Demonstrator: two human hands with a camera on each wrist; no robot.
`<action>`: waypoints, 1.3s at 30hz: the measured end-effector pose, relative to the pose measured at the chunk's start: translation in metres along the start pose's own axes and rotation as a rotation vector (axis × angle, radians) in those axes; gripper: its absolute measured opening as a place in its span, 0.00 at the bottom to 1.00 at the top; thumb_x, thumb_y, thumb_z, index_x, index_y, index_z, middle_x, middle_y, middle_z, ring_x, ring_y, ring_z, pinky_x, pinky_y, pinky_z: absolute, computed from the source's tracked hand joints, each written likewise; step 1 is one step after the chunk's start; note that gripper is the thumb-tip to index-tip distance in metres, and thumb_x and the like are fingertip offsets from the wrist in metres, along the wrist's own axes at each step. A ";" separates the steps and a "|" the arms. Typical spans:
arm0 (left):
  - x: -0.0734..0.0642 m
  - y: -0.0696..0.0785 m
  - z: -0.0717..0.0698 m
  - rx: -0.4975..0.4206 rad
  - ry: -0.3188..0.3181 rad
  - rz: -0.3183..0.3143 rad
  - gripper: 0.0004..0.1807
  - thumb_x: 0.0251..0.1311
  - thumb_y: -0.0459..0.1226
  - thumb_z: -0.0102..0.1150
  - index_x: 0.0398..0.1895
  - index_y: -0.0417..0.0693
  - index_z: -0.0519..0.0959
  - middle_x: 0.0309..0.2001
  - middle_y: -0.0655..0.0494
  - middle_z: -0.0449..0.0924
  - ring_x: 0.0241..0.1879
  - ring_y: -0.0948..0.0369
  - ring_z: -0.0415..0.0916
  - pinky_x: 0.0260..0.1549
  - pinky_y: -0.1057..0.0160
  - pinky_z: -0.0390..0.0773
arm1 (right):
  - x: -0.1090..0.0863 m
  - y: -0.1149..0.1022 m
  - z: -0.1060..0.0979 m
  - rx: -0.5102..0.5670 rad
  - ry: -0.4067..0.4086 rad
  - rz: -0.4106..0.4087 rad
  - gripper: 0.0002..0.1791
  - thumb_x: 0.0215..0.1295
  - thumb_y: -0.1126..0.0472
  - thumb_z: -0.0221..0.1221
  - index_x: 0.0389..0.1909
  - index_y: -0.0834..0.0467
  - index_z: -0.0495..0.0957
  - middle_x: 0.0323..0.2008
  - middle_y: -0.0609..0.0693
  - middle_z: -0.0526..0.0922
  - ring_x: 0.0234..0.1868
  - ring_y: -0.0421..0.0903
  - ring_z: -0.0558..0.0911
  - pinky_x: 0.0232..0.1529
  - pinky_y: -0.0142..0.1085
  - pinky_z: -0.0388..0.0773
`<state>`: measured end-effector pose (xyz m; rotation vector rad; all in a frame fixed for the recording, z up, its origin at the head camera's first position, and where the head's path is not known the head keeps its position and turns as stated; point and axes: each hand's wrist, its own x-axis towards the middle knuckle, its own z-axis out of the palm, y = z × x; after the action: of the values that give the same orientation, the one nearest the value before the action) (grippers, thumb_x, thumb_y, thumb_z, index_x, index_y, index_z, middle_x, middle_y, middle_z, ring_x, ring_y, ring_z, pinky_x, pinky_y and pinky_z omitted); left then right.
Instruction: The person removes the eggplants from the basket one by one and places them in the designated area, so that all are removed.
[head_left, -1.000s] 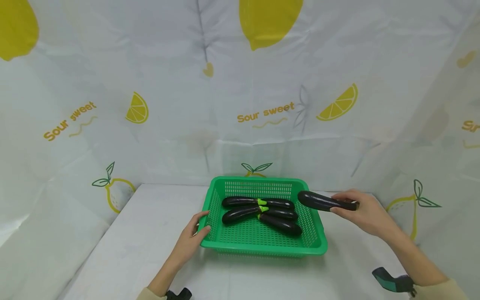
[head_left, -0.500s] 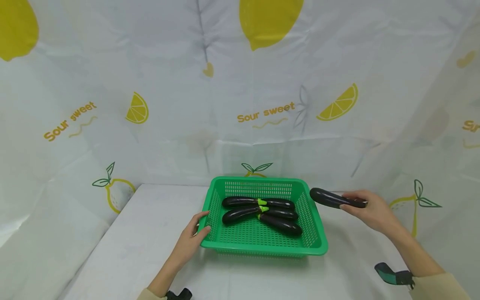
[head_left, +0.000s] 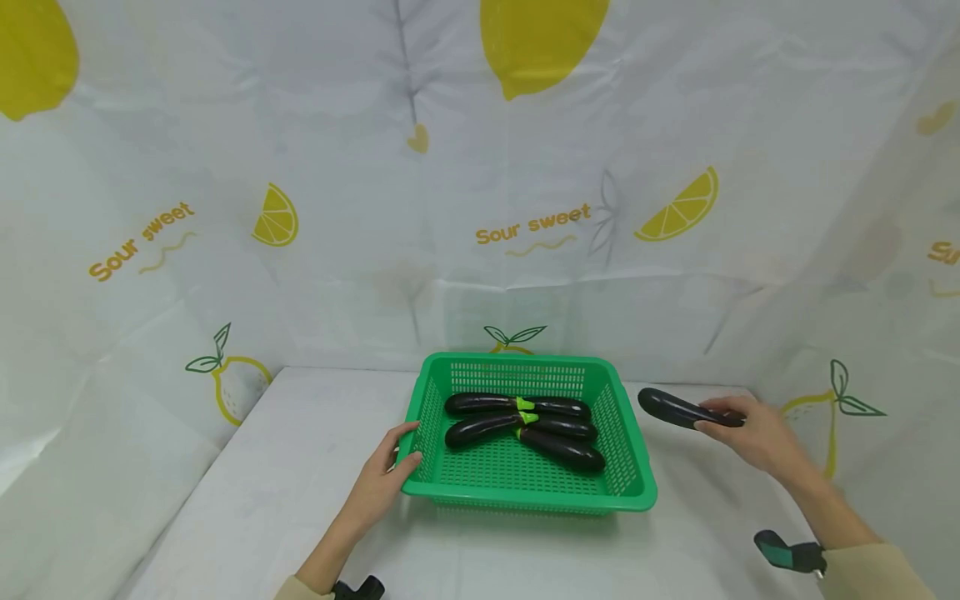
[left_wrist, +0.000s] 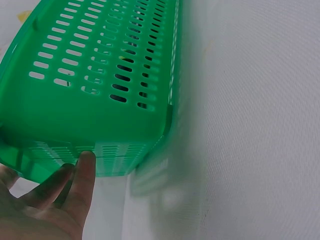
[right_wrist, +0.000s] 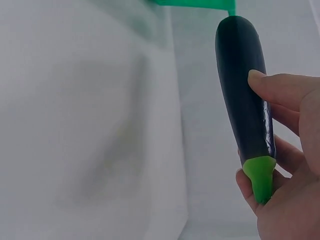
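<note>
A green plastic basket [head_left: 525, 500] with slotted walls holds several dark eggplants [head_left: 480, 428] with bright green caps. My left hand [head_left: 384, 475] grips the basket's left end, thumb at the rim. In the left wrist view its fingers [left_wrist: 84, 175] lie against the outside of the slotted wall. To the right of the basket, my right hand [head_left: 761, 433] holds another eggplant [head_left: 670, 408] above the table. In the right wrist view the thumb lies along this eggplant's glossy body [right_wrist: 240, 75], with other fingers behind it and the green cap [right_wrist: 260, 175] near the palm.
The white table [head_left: 300, 467] extends on both sides and in front of the basket. A lemon-printed white sheet [head_left: 360, 208] hangs behind and at the sides. Dark camera mounts [head_left: 787, 552] sit at the wrists. A soft shadow [right_wrist: 120, 145] falls under the raised eggplant.
My right hand has carried its eggplant rightward, away from the basket's right rim, and slightly lower in the last half second. The left hand, the basket and the eggplants inside stay put.
</note>
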<state>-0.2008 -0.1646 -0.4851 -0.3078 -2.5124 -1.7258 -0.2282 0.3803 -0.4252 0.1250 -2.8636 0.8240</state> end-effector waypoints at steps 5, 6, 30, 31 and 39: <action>0.000 -0.001 0.000 -0.003 -0.002 0.004 0.26 0.75 0.44 0.55 0.74 0.56 0.67 0.75 0.41 0.61 0.69 0.40 0.66 0.60 0.39 0.74 | 0.003 0.015 0.011 0.015 -0.018 0.024 0.28 0.65 0.50 0.69 0.54 0.69 0.80 0.49 0.67 0.80 0.44 0.58 0.79 0.35 0.39 0.75; 0.000 -0.001 0.000 -0.003 -0.002 0.006 0.26 0.75 0.44 0.55 0.74 0.56 0.67 0.75 0.40 0.61 0.69 0.40 0.66 0.60 0.40 0.74 | 0.003 0.018 0.014 0.024 -0.018 0.024 0.27 0.64 0.51 0.70 0.54 0.69 0.80 0.49 0.67 0.80 0.44 0.57 0.79 0.35 0.38 0.75; 0.000 -0.001 0.001 -0.008 0.000 0.005 0.26 0.75 0.43 0.55 0.74 0.55 0.67 0.74 0.40 0.62 0.69 0.40 0.67 0.60 0.40 0.74 | 0.005 0.037 0.055 0.024 -0.067 0.054 0.25 0.62 0.59 0.69 0.54 0.71 0.79 0.52 0.74 0.78 0.52 0.70 0.75 0.51 0.64 0.73; 0.000 -0.001 0.001 -0.007 0.000 0.005 0.26 0.75 0.43 0.55 0.74 0.55 0.66 0.74 0.40 0.62 0.69 0.40 0.66 0.60 0.40 0.74 | 0.005 0.036 0.055 0.024 -0.072 0.054 0.25 0.62 0.60 0.69 0.55 0.72 0.78 0.53 0.74 0.77 0.53 0.71 0.75 0.52 0.65 0.72; 0.000 -0.001 0.000 -0.010 0.003 0.004 0.27 0.75 0.43 0.55 0.74 0.56 0.66 0.74 0.41 0.62 0.69 0.41 0.67 0.60 0.40 0.74 | 0.007 0.033 0.055 0.015 -0.077 0.044 0.24 0.63 0.61 0.69 0.55 0.73 0.78 0.53 0.75 0.77 0.56 0.73 0.73 0.54 0.67 0.71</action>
<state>-0.2006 -0.1646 -0.4863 -0.3104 -2.5002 -1.7370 -0.2463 0.3781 -0.4873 0.0977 -2.9426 0.8680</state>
